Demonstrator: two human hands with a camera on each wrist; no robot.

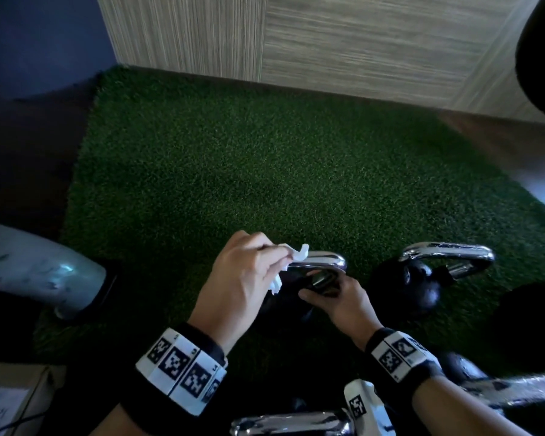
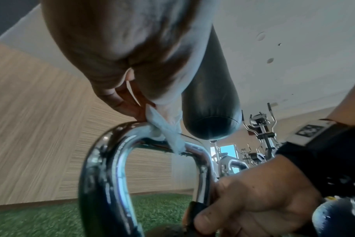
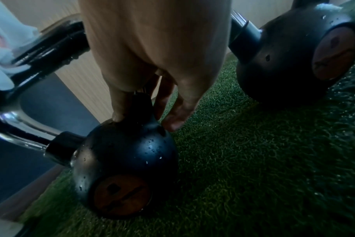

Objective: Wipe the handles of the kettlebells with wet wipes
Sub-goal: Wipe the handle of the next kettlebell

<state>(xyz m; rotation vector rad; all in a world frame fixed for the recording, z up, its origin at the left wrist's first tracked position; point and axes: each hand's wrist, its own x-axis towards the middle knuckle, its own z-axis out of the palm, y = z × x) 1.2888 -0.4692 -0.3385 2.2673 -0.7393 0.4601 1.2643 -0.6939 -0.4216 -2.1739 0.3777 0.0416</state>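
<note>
A black kettlebell (image 3: 124, 160) with a chrome handle (image 1: 328, 259) stands on the green turf (image 1: 265, 152) right in front of me. My left hand (image 1: 265, 262) pinches a crumpled white wet wipe (image 1: 298, 254) and presses it on the handle's top bar. In the left wrist view the wet wipe (image 2: 168, 129) drapes over the chrome handle (image 2: 111, 160). My right hand (image 1: 331, 295) grips the right post of the handle where it meets the ball, thumb on one side and fingers (image 3: 172, 115) on the other. The ball is mostly hidden under my hands in the head view.
A second kettlebell (image 1: 422, 287) with its own chrome handle (image 1: 447, 250) stands just to the right. More chrome handles (image 1: 290, 423) lie near my wrists. A grey machine foot (image 1: 44, 272) sits left. A punching bag (image 2: 211, 104) hangs overhead; wood-panelled wall (image 1: 359, 42) behind.
</note>
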